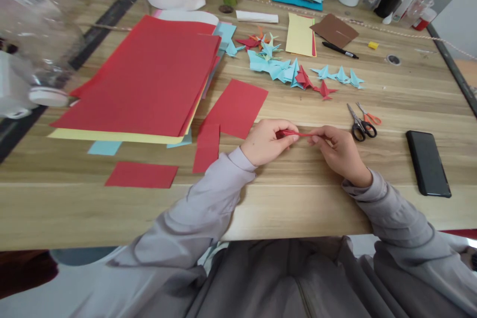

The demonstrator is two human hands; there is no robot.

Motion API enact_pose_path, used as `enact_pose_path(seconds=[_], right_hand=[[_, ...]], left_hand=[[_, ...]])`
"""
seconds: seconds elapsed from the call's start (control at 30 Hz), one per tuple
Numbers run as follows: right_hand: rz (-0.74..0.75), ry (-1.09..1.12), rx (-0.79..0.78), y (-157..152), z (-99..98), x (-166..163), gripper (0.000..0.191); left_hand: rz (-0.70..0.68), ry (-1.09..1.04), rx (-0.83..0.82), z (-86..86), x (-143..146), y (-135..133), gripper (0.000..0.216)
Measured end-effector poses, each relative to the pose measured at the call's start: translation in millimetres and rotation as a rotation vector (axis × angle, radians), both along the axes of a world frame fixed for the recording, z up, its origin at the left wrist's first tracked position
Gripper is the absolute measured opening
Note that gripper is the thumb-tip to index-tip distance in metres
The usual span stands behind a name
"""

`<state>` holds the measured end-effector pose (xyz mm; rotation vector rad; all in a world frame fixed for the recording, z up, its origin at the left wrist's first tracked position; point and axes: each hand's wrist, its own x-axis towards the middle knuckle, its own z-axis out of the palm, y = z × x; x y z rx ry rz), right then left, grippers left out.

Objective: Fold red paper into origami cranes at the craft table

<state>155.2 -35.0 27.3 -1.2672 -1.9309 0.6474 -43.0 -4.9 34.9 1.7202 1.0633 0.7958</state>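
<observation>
Grasping a small, narrow, folded piece of red paper with both bare hands, in front of the body, near the middle of the pale wood-grain tabletop. Gripping the thicker part between the thumb and curled fingers of the left hand; pinching the thin end between the thumb and forefinger of the right hand.

Reading a dial centred on the held paper: at ten o'clock, near the left hand, a flat red paper rectangle; farther out, a thick stack of large red sheets. Just below nine, a narrower red paper strip. Toward twelve, a cluster of pale-blue folded paper birds; at one, a pair of red folded paper birds. At three, just beyond the right hand, black-handled metal scissors, close to small orange-handled scissors. Between three and four, well apart, a black rectangular phone.
</observation>
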Motion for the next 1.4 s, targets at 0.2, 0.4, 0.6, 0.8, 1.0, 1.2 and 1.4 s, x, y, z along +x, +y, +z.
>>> enact_pose_path(seconds=[0.2, 0.4, 0.6, 0.8, 1.0, 1.2, 1.4], right_hand=[[0.033, 0.076, 0.010, -2.0, 1.3, 1.6, 0.018], [0.086, 0.045, 0.038, -6.1, 5.5, -1.4, 0.020], [0.003, -0.038, 0.117, -2.5, 1.5, -1.7, 0.009], [0.041, -0.071, 0.184, -1.6, 1.4, -0.3, 0.008], [0.093, -0.248, 0.330, -2.3, -2.4, 0.1, 0.019], [0.151, -0.301, 0.437, -1.5, 2.4, 1.7, 0.024], [0.110, -0.308, 0.405, -1.0, -1.0, 1.9, 0.022]], left_hand=[[-0.011, 0.026, 0.121, -4.7, 0.7, -0.4, 0.012], [-0.056, 0.070, 0.273, -8.9, 4.0, -3.5, 0.012], [-0.037, 0.106, 0.355, -11.2, 5.1, -8.0, 0.019], [-0.044, 0.055, 0.413, -13.1, 3.6, -6.5, 0.014], [-0.071, 0.046, 0.517, -17.4, 3.6, -4.9, 0.011], [-0.111, 0.022, 0.531, -16.9, 2.2, -4.2, 0.011], [-0.100, 0.007, 0.495, -13.3, 2.9, -3.5, 0.009]])
